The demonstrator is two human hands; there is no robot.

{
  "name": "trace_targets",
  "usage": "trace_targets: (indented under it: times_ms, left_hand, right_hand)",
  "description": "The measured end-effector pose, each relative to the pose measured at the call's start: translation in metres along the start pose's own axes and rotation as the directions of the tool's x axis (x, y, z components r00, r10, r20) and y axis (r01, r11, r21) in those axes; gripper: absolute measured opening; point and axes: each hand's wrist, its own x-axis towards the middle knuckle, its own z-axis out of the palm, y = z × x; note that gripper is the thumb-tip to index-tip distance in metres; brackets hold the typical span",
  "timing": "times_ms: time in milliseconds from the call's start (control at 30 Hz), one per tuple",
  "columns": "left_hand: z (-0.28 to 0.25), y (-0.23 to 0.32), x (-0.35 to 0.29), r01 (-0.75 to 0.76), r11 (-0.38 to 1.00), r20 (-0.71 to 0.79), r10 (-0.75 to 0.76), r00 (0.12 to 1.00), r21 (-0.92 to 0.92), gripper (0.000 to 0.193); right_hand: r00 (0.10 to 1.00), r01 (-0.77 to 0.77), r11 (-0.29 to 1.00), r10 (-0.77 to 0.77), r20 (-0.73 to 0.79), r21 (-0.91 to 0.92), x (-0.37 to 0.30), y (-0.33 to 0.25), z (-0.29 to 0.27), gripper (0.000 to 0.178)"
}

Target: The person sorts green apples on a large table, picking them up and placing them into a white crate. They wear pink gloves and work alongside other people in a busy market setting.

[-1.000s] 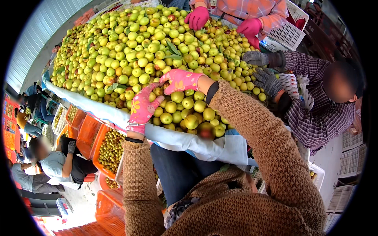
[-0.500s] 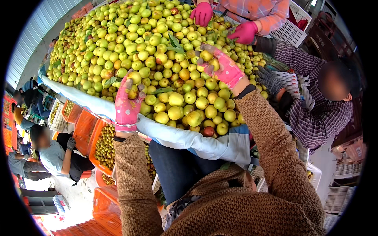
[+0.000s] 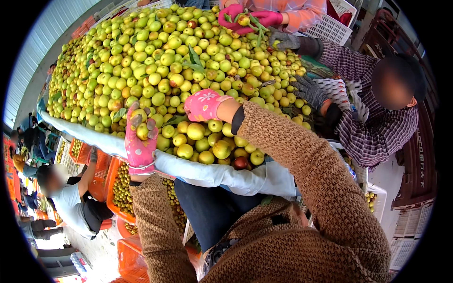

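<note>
A big heap of yellow-green jujubes, some with reddish-brown patches, fills a bin lined with pale blue cloth. My left hand, in a pink dotted glove with grey fingertips, is at the near left rim. Its fingers and thumb hold a jujube, with another jujube higher between the fingers. My right hand, in a matching glove with a white flower print, reaches left across the near part of the heap. Its back faces up, and its fingers are curled under, hiding what they hold. Leaves lie among the fruit.
Across the heap, a co-worker's pink-gloved hands hold a leafy sprig. At right, another person's grey-gloved hands touch the fruit. Orange crates of jujubes stand at left near a seated person. White crates stand behind.
My right hand has swung left and nearer, turning its back upward. My left hand has shifted slightly left and down, still holding jujubes. The grey-gloved co-worker has reached an arm farther over the heap.
</note>
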Motion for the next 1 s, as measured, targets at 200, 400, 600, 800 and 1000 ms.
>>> trace_targets:
  times_ms: [200, 400, 600, 800, 1000]
  left_hand:
    - [0.012, -0.002, -0.006, 0.001, 0.987, -0.032, 0.004, 0.999, 0.163, 0.027]
    - [0.011, -0.010, 0.001, 0.013, 0.949, 0.053, -0.032, 0.998, 0.315, 0.026]
    - [0.014, -0.008, -0.002, 0.029, 0.921, 0.018, -0.039, 0.999, 0.388, 0.027]
    - [0.012, -0.010, 0.003, 0.027, 0.911, 0.032, -0.044, 0.999, 0.411, 0.028]
    - [0.014, -0.011, 0.005, 0.045, 0.908, 0.022, -0.060, 0.998, 0.416, 0.029]
  right_hand:
    - [0.994, -0.105, 0.489, 0.058, 0.087, 0.866, -0.059, 0.056, -0.038, 0.028]
    - [0.871, -0.178, 0.595, 0.467, -0.156, 0.784, -0.047, 0.152, -0.042, 0.042]
    - [0.914, -0.368, 0.860, 0.404, -0.031, 0.352, -0.008, 0.170, -0.039, 0.065]
    - [0.981, -0.192, 0.945, 0.190, 0.033, 0.264, -0.002, 0.188, -0.045, 0.072]
    - [0.960, -0.209, 0.741, 0.281, -0.012, 0.639, -0.042, 0.184, -0.037, 0.067]
